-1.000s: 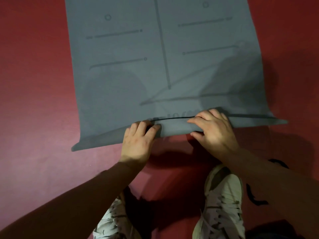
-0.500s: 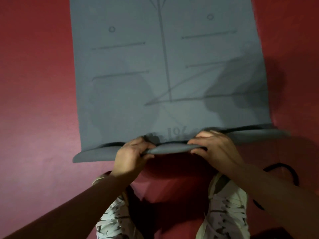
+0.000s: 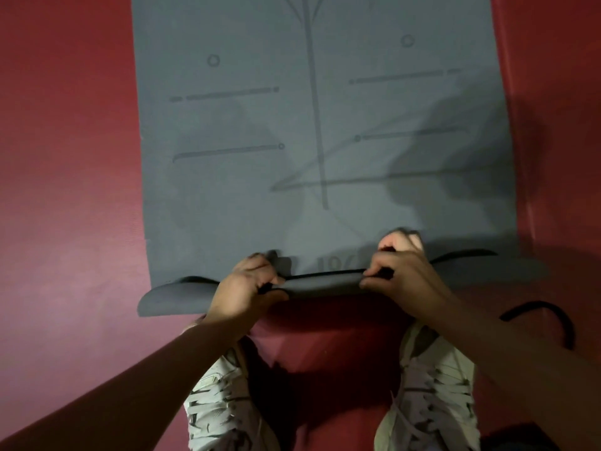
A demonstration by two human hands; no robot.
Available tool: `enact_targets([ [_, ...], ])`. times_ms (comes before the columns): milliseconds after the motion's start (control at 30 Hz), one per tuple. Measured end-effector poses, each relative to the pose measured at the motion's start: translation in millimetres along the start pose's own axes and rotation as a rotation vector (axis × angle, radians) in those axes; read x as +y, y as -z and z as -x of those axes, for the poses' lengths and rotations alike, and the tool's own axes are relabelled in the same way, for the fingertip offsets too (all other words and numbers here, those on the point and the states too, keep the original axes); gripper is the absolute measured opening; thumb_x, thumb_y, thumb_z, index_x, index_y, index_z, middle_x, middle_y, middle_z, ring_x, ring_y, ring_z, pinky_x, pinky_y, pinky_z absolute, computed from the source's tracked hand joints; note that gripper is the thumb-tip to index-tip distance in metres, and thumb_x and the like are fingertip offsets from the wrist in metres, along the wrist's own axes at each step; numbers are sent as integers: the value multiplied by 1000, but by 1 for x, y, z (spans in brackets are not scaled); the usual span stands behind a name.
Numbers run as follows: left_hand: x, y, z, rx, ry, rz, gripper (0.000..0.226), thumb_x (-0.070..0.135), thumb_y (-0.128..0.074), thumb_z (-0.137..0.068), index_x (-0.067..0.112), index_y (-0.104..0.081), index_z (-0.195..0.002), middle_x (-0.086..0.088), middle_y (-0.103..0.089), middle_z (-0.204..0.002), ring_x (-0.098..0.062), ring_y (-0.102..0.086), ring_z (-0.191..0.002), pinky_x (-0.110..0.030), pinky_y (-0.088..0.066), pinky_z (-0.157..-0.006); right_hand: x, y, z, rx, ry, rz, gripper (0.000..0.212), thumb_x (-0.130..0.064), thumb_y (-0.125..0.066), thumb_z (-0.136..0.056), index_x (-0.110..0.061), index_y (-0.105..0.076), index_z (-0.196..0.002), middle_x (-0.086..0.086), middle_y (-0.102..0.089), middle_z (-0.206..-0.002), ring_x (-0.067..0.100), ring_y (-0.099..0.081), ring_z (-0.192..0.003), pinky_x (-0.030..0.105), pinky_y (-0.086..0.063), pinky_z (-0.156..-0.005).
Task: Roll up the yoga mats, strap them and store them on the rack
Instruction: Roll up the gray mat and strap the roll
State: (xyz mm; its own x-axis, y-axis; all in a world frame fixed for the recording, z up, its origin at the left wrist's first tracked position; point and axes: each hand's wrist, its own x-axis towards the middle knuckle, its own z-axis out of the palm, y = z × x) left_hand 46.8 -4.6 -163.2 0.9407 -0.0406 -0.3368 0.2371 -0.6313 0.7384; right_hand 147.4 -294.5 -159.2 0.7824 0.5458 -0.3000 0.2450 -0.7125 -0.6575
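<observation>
A grey yoga mat [image 3: 234,196] with faint printed guide lines lies flat on the red floor, stretching away from me. Its near edge is lifted and curled over into the start of a roll. My left hand [image 3: 247,288] grips that curled edge left of the middle, fingers wrapped round it. My right hand [image 3: 403,271] pinches the same edge right of the middle, thumb under and fingers over. A black strap [image 3: 553,317] lies in a loop on the floor by my right forearm.
My two pale sneakers [image 3: 432,385] stand on the red floor [image 3: 65,222] just behind the mat's near edge. Open red floor runs along both sides of the mat.
The near edge was pressed flat under my fingers a second ago. Both hands have since lifted it and curled it over, and the mat now reaches closer to my feet in view.
</observation>
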Motion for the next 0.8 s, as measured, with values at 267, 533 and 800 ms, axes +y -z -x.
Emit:
enact_targets([
  [267,-10,-1,3,49,-110,-279,36,55,-56,-78,29,-73,-95,12,-57,-92,-13,-58,-92,-24,-42,-76,5,28,12,-219,274,349,45,-51,-69,-77,-34,-61,-118,-6,-51,-103,19,-51,-94,36,-42,-77],
  [533,-10,-5,15,249,-264,-774,36,45,-48,-94,26,-75,-110,-2,-65,-88,-32,-62,-84,-39,-41,-69,15,26,21,-188,148,526,61,-46,-71,-80,-50,-47,-136,-5,-53,-99,19,-51,-85,30,-40,-65],
  [800,-17,4,22,17,-155,-821,84,53,-83,-63,33,-48,-137,-13,-53,-90,-31,-58,-65,-36,-49,-42,9,47,-4,-429,65,364,55,-48,-56,-93,-57,-33,-142,-4,-43,-115,14,-54,-98,21,-35,-77],
])
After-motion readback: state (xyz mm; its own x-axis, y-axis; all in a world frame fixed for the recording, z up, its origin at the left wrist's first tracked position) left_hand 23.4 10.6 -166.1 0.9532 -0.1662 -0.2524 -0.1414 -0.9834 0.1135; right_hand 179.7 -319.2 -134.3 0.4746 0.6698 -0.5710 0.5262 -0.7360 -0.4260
